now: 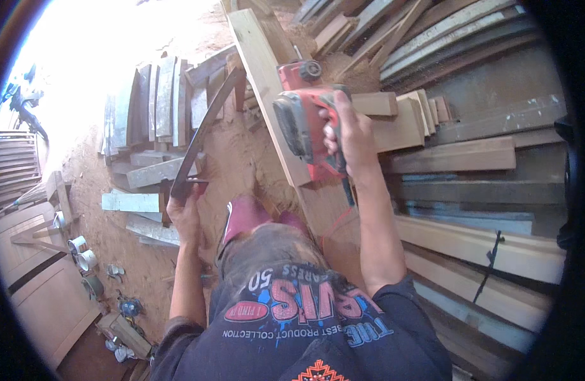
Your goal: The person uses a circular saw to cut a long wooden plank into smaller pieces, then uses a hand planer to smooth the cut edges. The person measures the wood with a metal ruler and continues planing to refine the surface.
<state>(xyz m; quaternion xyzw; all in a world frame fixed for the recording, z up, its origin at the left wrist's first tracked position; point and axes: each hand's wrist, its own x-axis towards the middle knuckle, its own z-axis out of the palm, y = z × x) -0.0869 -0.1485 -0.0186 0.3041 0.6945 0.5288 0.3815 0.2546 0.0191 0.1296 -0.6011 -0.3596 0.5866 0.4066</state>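
Note:
My right hand is wrapped round the rear handle of a red and black electric planer. The planer is held over the right side of a long pale board, close to the board's near end; whether it touches the wood I cannot tell. A dark cord leaves the tool's back. On the left, my left hand grips the near end of a long, narrow dark bar, which slants up toward the board's left edge. A short crosspiece shows by my fingers; the bar's exact kind is unclear.
Stacked planks crowd the right side, and short offcuts lie in piles at the left. Pale cut blocks sit just right of the planer. Wooden panels, cups and a blue tool rest at lower left on sawdust-covered ground.

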